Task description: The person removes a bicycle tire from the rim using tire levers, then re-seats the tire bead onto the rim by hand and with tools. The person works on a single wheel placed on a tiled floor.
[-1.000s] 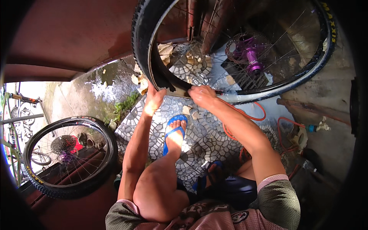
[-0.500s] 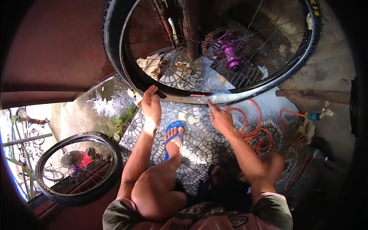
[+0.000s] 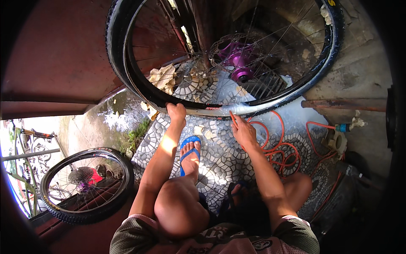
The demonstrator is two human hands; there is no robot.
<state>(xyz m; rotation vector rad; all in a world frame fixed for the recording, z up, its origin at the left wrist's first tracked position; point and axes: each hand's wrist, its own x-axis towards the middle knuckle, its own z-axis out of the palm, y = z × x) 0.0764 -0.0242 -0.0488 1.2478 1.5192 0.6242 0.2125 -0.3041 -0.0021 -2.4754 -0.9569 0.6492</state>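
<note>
Outdoor corner: dk-red metal panel (image 3: 59, 55) fills upper L; pebble-mosaic paving (image 3: 228, 154) at ctr, sunlit in spots. Far L, bright gap w/ bike frame (image 3: 27, 180), partly cut off by the view's edge. Next to it, rear bicycle wheel (image 3: 86, 182) lies at lower L, knobby blk tyre, cassette (image 3: 78, 174) at hub. Then green weeds (image 3: 137, 133) by the paving's edge, & dry leaves (image 3: 163, 78), pale brown, seen thru spokes.

L hand (image 3: 176, 114) is at lower-L part of the disc-brake bicycle wheel (image 3: 239, 63), which sits upper ctr, tilted, well apart from the rear one. L fingers are curled together, clamped on its blk tyre (image 3: 115, 51) near the bead; tyre's L side stands away from the rim, gap btwn. Below L hand, L foot in blue flip-flop (image 3: 191, 139). Purple hub & brake rotor at wheel's mid; white foamy liquid (image 3: 237, 109) along the rim's bottom, btwn the hands.

R hand (image 3: 245, 132) is just R of that, below the wheel: index extended up to tyre's lower edge, other fingers folded; can't tell if they hold anything. Beyond, R side: orange hose (image 3: 285, 154) in loose loops, teal fitting (image 3: 342, 127) at upper end, rusty bar (image 3: 342, 104) along the concrete.
</note>
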